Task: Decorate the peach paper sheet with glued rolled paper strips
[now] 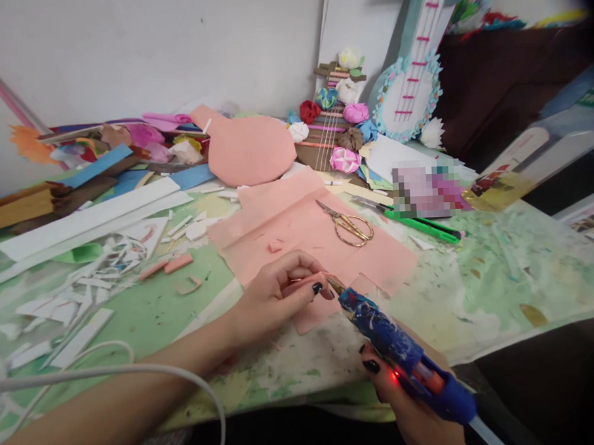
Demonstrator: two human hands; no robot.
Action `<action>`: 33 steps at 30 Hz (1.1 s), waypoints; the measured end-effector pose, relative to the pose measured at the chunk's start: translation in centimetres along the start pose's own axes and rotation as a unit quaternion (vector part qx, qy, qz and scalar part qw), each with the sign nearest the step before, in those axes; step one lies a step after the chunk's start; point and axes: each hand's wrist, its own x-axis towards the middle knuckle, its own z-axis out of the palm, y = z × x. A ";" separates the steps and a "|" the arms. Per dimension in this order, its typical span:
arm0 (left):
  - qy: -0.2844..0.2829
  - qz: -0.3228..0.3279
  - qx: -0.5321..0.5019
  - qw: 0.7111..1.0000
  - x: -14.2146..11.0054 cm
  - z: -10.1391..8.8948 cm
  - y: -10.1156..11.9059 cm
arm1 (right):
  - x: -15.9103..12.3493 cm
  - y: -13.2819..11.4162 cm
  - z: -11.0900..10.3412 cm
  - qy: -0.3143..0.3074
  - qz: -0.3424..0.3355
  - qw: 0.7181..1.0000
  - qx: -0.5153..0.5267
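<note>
In my right hand (395, 382) is a paint-smeared blue hot glue gun (385, 330), its red light lit and a glue stick showing at the back. My left hand (290, 288) pinches a small strip of pink paper (307, 281) between thumb and fingers. The gun's nozzle meets or nearly meets that strip; I cannot tell which. Beneath and beyond the hands lies a creased sheet of pink paper (286, 210). Gold-handled scissors (349, 227) rest on it, near a little folded pink piece (276, 246).
A green utility knife (425, 225) lies right of the sheet. White scraps (90, 290) and long white strips (90, 221) cover the left side. A pink rounded cutout (252, 149) and flower-decorated paper instruments (344, 115) stand behind. A white cable (185, 375) loops across my left forearm.
</note>
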 end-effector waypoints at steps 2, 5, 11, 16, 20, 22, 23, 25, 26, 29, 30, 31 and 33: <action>-0.004 0.004 0.005 1.000 0.0 0.1 -0.1 | 0.0 0.0 0.1 0.004 0.001 1.000 0.002; -0.009 0.004 0.010 1.000 -0.1 0.1 -0.1 | 0.0 0.0 0.1 0.005 -0.001 1.000 -0.003; -0.010 -0.001 0.015 1.000 -0.2 0.0 -0.3 | 0.1 0.2 -0.2 -0.021 -0.025 0.999 -0.023; -0.002 0.008 0.029 1.000 -0.1 0.0 -0.4 | 0.2 0.3 -0.4 -0.037 -0.037 0.998 -0.044; 0.006 0.007 0.017 1.000 -0.2 0.0 -0.3 | 0.2 0.4 -0.4 -0.039 -0.044 0.997 -0.047; 0.009 0.008 0.006 1.000 -0.2 0.0 -0.3 | 0.2 0.4 -0.4 -0.038 -0.043 0.997 -0.046; 0.010 0.007 0.001 1.000 -0.1 0.0 -0.2 | 0.2 0.3 -0.4 -0.037 -0.042 0.997 -0.046; 0.015 0.005 -0.005 1.000 -0.1 0.1 -0.2 | 0.2 0.2 -0.4 -0.034 -0.038 0.998 -0.045; 0.018 0.005 -0.005 1.000 -0.1 0.1 -0.2 | 0.2 0.1 -0.3 -0.032 -0.036 0.998 -0.042; 0.022 0.008 -0.001 1.000 -0.1 0.0 -0.2 | 0.3 -0.1 -0.3 -0.017 -0.025 0.999 -0.032; 0.021 0.010 0.000 1.000 -0.1 0.0 -0.2 | 0.3 -0.1 -0.2 -0.011 -0.022 0.999 -0.028; 0.021 0.011 0.000 1.000 -0.1 0.0 -0.2 | 0.3 -0.2 -0.2 -0.009 -0.019 1.000 -0.022; 0.017 0.015 -0.003 1.000 -0.1 -0.1 -0.3 | 0.3 -0.2 -0.1 -0.005 -0.011 1.000 -0.012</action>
